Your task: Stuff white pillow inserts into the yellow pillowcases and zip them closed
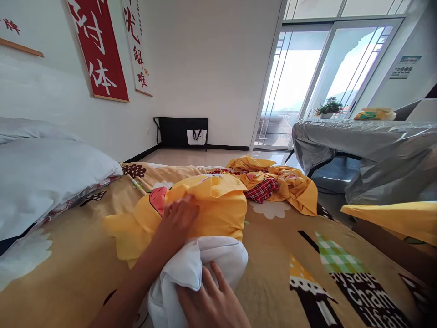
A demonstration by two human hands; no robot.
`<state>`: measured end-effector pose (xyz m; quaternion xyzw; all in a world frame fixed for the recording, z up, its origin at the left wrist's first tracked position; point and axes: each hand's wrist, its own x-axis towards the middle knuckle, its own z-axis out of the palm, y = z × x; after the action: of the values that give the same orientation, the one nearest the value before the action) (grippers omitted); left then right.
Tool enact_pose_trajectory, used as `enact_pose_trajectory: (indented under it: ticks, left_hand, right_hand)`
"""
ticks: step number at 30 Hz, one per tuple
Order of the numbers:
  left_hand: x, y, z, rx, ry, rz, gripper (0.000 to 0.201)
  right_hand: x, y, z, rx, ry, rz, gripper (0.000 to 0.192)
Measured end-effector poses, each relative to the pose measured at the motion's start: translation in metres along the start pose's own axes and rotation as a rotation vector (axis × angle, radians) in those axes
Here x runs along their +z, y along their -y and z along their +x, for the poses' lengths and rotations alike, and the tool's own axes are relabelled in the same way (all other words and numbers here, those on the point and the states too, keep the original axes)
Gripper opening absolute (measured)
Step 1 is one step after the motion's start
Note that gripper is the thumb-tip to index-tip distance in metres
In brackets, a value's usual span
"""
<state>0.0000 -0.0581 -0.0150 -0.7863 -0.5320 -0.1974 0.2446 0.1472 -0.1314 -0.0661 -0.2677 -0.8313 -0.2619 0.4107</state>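
We press our left hand [179,218] flat and spread on the yellow pillowcase [218,209]; our right hand [211,305] lies open on the white pillow [221,257] on the bed [280,255].

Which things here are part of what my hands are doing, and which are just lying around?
In hand:
left hand pressing on the yellow pillowcase
right hand on the white pillow going into it

Lying about:
crumpled yellow cover
white duvet
black rack by the wall
covered table
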Motion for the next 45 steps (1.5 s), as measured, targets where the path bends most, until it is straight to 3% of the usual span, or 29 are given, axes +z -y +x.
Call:
enact_pose_trajectory:
  ticks: [2, 4, 7, 9, 13, 17, 20, 22, 26, 30, 33, 39, 45]
  left_hand:
    - [-0.006, 0.000, -0.001, 0.231, 0.112, -0.162, 0.020]
    - [-0.013, 0.002, -0.004, 0.292, 0.212, -0.307, 0.018]
    - [-0.019, 0.007, -0.011, 0.205, 0.288, -0.374, 0.049]
    - [-0.021, 0.009, -0.013, 0.201, 0.319, -0.380, 0.057]
    - [-0.024, 0.007, -0.009, 0.219, 0.348, -0.385, 0.050]
    - [-0.029, 0.004, 0.000, 0.056, 0.337, -0.406, 0.035]
    - [-0.031, 0.007, 0.004, -0.104, 0.299, -0.570, 0.035]
    - [-0.031, 0.011, 0.005, -0.165, 0.276, -0.771, 0.035]
    - [-0.027, 0.020, 0.001, -0.316, 0.174, -1.082, 0.034]
    - [-0.027, 0.017, -0.003, -0.330, 0.067, -1.014, 0.038]
    - [-0.033, 0.002, -0.007, -0.202, -0.030, -0.879, 0.038]
    - [-0.040, -0.028, -0.012, 0.191, -0.454, -0.408, 0.035]
    - [-0.031, -0.040, -0.019, 0.294, -0.571, -0.225, 0.033]
  right_hand:
    - [-0.004, -0.002, 0.000, 0.002, -0.003, 0.007, 0.027]
    - [-0.006, -0.001, -0.001, 0.000, -0.006, 0.008, 0.028]
    - [-0.004, 0.000, -0.005, -0.006, -0.021, 0.010, 0.028]
    - [-0.001, 0.001, -0.006, -0.007, -0.038, 0.011, 0.027]
    - [-0.002, -0.001, -0.007, -0.009, -0.040, 0.004, 0.023]
    - [-0.012, -0.004, -0.007, 0.090, -0.042, -0.063, 0.025]
    - [-0.020, -0.005, -0.006, 0.174, 0.015, -0.169, 0.029]
    - [-0.018, -0.004, -0.005, 0.185, 0.082, -0.224, 0.043]
    - [0.011, 0.000, -0.002, 0.074, 0.146, -0.180, 0.049]
    - [0.039, -0.002, -0.004, -0.004, 0.182, -0.088, 0.044]
    - [0.040, -0.009, -0.005, 0.019, 0.204, -0.063, 0.042]
    - [0.031, -0.029, 0.004, 0.219, 0.103, -0.096, 0.032]
    - [0.031, -0.041, 0.003, 0.331, 0.083, -0.090, 0.041]
